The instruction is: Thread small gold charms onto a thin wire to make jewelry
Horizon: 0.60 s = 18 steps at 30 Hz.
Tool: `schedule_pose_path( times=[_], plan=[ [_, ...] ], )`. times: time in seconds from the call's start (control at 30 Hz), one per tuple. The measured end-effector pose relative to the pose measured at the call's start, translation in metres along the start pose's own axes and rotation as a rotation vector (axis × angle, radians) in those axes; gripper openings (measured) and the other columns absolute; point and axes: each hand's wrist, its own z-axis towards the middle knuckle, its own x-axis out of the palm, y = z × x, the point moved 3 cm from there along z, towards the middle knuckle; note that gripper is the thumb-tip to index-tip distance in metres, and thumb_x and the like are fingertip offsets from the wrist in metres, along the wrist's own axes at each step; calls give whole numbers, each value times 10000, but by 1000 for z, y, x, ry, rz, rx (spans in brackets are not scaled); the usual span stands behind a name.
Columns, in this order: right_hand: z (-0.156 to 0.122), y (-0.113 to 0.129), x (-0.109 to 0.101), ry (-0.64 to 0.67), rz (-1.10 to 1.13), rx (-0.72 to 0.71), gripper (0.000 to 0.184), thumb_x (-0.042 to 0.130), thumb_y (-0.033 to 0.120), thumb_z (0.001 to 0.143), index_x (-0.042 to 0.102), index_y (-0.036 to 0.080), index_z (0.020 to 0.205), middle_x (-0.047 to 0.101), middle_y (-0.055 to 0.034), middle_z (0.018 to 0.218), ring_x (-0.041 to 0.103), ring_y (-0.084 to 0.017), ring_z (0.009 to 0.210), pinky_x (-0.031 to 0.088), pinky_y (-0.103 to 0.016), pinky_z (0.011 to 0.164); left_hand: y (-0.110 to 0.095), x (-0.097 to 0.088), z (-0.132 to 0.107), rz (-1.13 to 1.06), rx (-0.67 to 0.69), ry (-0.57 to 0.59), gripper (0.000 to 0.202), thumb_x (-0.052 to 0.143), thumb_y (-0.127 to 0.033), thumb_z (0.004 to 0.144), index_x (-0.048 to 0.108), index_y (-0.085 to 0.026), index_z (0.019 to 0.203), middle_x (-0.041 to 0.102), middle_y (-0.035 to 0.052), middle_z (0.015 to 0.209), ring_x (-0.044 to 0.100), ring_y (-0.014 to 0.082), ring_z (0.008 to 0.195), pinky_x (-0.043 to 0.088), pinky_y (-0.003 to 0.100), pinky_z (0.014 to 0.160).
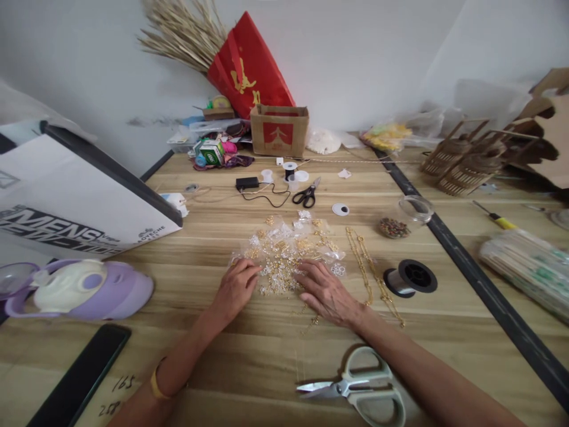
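Beads (278, 276) lie heaped between my left hand (237, 283) and right hand (328, 292), well short of the counter's (200, 237) far edge; both half-curl, whether pinching anything I cannot tell.

Beads (280, 276) gold and whitish; chains (361, 261) gold; scissor handles (353, 388) pale green; tabletop (258, 367) brown, wood-grained

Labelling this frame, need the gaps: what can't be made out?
Head view, all:
Whether the left hand pinches a piece: too small and blurred.
What lies directly under the right hand: the hand itself covers it.
Single shapes in the bead pile: too small.
The phone's near end: cut off by the bottom edge.
The white box's left part: cut off by the left edge.
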Motion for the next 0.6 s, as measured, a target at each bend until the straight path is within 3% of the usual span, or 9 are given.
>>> schedule_pose_path(
  times=[0.23, 0.6],
  plan=[
    [1, -1, 1, 7, -10, 20, 370, 402, 361, 936, 515, 152, 1220, 497, -154, 1212, 380, -298, 1219, 381, -540, 979, -2, 7, 9, 38, -8, 81, 131, 583, -121, 804, 661, -170, 898, 637, 42, 852, 583, 187, 834, 481, 334, 794],
    [0, -1, 1, -8, 26, 18, 322, 385, 330, 943, 539, 162, 1170, 508, -148, 1181, 391, -299, 1212, 397, -545, 964, -9, 13, 18, 31, 71, 133, 113, 534, -150, 850, 635, -179, 811, 624, 31, 826, 570, 178, 809, 456, 315, 764]
  ],
)
